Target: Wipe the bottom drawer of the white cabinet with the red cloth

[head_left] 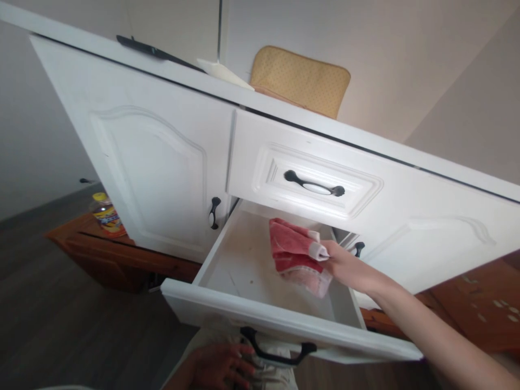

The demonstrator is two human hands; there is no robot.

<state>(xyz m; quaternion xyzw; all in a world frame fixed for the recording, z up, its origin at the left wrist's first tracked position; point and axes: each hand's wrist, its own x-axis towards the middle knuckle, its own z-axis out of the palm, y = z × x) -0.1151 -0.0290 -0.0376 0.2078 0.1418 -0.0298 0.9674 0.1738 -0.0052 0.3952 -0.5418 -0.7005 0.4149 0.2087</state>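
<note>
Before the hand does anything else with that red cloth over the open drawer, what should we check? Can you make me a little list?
1. Is the drawer pulled open wide enough? Ok, its inside shows.
2. Is there bare room on the drawer floor? Ok, nothing else shows inside.
3. Does the right hand have a firm grip on the red cloth? Ok, fingers are closed on its edge.
4. Is the cloth over the drawer, not outside it? Ok, it hangs above the floor.
5. Is the left hand clear of the drawer front? Cannot tell; it is just below the black handle.
6. Is the cloth clean and dry? Cannot tell.
</note>
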